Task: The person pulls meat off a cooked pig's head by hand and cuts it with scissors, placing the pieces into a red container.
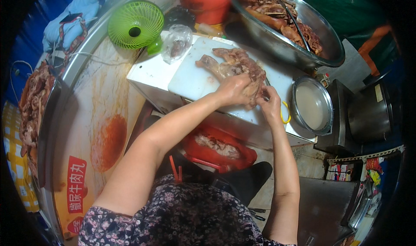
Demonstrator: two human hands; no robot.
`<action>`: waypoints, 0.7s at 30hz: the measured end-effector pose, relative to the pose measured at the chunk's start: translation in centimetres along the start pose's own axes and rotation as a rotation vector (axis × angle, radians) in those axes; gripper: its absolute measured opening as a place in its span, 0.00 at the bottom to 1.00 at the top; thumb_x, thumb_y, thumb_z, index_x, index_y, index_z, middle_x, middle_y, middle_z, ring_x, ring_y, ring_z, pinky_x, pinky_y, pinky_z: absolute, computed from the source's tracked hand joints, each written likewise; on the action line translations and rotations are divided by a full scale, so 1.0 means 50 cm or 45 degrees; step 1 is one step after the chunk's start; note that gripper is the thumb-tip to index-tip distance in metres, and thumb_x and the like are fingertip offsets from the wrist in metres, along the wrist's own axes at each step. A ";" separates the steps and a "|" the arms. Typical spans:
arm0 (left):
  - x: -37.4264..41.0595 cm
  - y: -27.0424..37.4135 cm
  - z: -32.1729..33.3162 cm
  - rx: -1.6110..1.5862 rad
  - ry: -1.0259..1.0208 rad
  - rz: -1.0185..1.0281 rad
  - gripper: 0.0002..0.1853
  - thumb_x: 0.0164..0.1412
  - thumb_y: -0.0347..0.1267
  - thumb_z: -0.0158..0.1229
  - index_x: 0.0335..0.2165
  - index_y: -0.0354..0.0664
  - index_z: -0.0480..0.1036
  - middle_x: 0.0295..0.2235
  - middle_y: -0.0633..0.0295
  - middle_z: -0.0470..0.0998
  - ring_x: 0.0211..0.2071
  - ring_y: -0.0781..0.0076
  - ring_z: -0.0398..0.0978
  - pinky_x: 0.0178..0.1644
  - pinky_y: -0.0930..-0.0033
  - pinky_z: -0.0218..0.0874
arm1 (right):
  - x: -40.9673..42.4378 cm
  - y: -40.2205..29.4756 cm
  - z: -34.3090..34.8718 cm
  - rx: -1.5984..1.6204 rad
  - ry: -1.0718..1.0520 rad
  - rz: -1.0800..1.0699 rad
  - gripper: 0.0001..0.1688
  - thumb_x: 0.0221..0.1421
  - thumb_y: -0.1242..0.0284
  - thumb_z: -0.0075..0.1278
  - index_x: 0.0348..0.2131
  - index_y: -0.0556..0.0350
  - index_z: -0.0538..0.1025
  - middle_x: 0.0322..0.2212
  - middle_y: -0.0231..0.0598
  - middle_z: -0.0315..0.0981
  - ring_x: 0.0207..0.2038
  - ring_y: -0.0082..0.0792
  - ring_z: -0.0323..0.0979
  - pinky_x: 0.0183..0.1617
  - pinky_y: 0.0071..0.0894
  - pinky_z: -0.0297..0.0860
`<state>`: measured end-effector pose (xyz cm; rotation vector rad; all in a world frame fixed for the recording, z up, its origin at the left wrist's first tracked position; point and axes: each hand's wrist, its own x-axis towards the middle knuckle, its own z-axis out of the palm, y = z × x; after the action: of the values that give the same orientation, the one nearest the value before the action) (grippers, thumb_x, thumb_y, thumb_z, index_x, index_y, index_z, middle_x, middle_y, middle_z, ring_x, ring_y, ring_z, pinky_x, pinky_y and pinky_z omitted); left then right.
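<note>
A large piece of cooked-looking meat (239, 62) with skin and bone lies on a pale plastic cutting board (191, 80) on a white cabinet. My left hand (235, 89) grips its near part from the left. The fingers of my right hand (269, 103) are closed on the meat's right edge. Beside my right wrist is a yellow scissor-like handle (285, 112); whether my right hand touches it, I cannot tell. A thin dark metal piece shows between the meat and my right fingers. Below the board, a red-lined container (242, 161) holds meat scraps or bones (217, 146).
A big steel basin (282, 44) of meat with a long utensil stands behind at right. A steel bowl of cloudy liquid (310, 106) sits at the cabinet's right end. A green fan (135, 25) and clear plastic bag (177, 43) are at left. More meat (35, 106) fills a far-left tray.
</note>
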<state>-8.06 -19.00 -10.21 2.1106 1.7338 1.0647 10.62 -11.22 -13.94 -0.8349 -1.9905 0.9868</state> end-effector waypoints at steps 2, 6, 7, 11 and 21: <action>0.001 -0.004 0.001 -0.002 -0.001 0.002 0.25 0.37 0.34 0.69 0.36 0.33 0.73 0.38 0.49 0.74 0.43 0.47 0.73 0.47 0.54 0.67 | 0.001 0.006 0.004 0.024 0.008 0.004 0.21 0.44 0.83 0.56 0.42 0.65 0.75 0.35 0.41 0.72 0.36 0.33 0.76 0.43 0.28 0.71; 0.002 -0.022 0.013 -0.010 0.108 0.092 0.28 0.35 0.40 0.70 0.37 0.37 0.74 0.36 0.50 0.75 0.39 0.46 0.75 0.43 0.53 0.67 | 0.004 0.005 0.003 0.065 -0.030 0.058 0.20 0.44 0.82 0.55 0.42 0.65 0.75 0.36 0.39 0.74 0.39 0.31 0.75 0.46 0.29 0.71; 0.003 -0.023 0.013 -0.001 0.106 0.090 0.28 0.35 0.40 0.70 0.37 0.37 0.74 0.36 0.50 0.75 0.39 0.46 0.75 0.43 0.53 0.67 | 0.003 0.002 0.000 0.075 -0.055 0.085 0.20 0.45 0.82 0.55 0.42 0.66 0.74 0.36 0.38 0.74 0.40 0.31 0.74 0.48 0.30 0.70; 0.002 -0.020 0.011 0.025 0.103 0.070 0.28 0.34 0.40 0.71 0.36 0.37 0.74 0.35 0.50 0.75 0.39 0.46 0.75 0.43 0.53 0.67 | 0.004 0.005 -0.002 0.020 -0.076 0.073 0.21 0.45 0.82 0.55 0.43 0.66 0.74 0.37 0.38 0.75 0.42 0.31 0.75 0.49 0.29 0.70; 0.002 -0.004 0.000 0.033 0.005 -0.017 0.24 0.37 0.35 0.69 0.34 0.34 0.72 0.36 0.49 0.74 0.42 0.46 0.73 0.44 0.53 0.67 | 0.000 0.001 0.005 0.119 -0.013 0.024 0.20 0.44 0.82 0.54 0.41 0.67 0.75 0.35 0.40 0.72 0.38 0.32 0.74 0.44 0.28 0.70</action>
<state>-8.22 -18.85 -10.27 2.1104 1.7702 1.0492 10.44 -11.27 -14.09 -0.8000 -1.9324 1.0879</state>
